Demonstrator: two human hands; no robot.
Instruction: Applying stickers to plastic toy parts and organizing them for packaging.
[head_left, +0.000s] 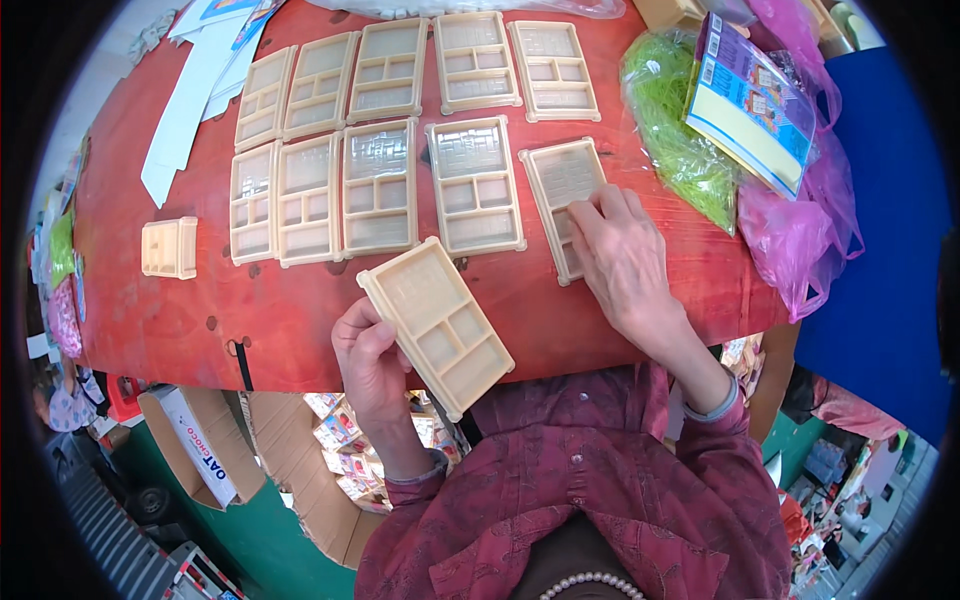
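My left hand [375, 365] grips a beige plastic compartment tray [425, 290] by its left edge, tilted above the table's near edge. The tray has one large section, two small ones and another wide one. Over at the right end of the near row, my right hand [625, 255] has its fingers curled and pressed together at the right side of another beige tray [565, 175]. That hand covers the tray's lower right part. Several matching trays [473, 190] lie in two rows on the red table [290, 320].
A small stack of beige trays [170, 248] stands at the left. White paper sheets [190, 125] lie at the far left. A bag of green shreds [675, 125], a printed packet [750, 105] and pink plastic bags [800, 240] crowd the right. Below the table is an open cardboard box [290, 470] of small packets.
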